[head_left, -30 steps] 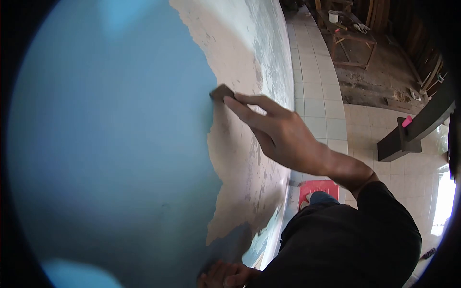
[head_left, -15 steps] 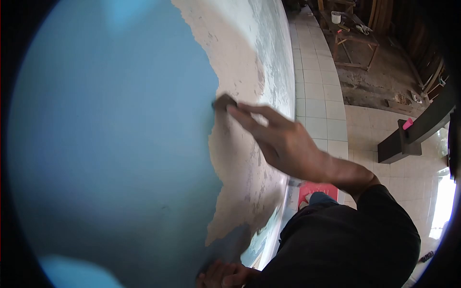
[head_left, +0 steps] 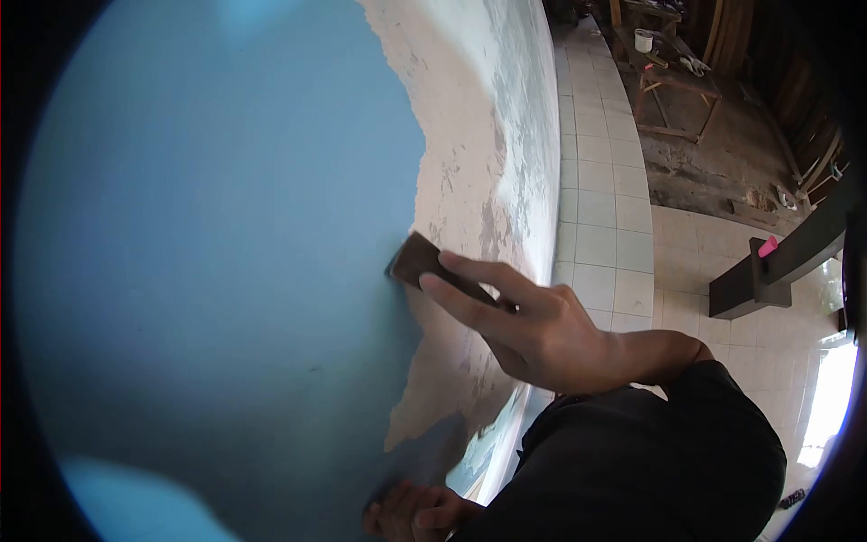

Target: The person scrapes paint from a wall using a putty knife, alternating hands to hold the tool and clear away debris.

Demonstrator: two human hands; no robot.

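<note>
My right hand (head_left: 555, 334) is closed on a dark brown block (head_left: 435, 269), its fingers along the long sides. The block's far end touches the wall at the jagged border between smooth blue paint (head_left: 244, 217) and a bare pinkish-beige patch (head_left: 456, 181). Its exact kind does not show. Low in the view, my left hand (head_left: 415, 510) is close to the blue surface with its fingers curled. Something dark shows at its fingertips, too shaded to name.
Right of the wall runs a pale tiled ledge (head_left: 605, 212). Farther off stands a wooden table (head_left: 673, 72) with a white pot (head_left: 643, 40) on it. A dark post (head_left: 736, 294) with a pink cup (head_left: 768, 247) rises from the tiled floor.
My right hand and the block have come down along the paint border, and more of the block shows. My left hand has hardly moved.
</note>
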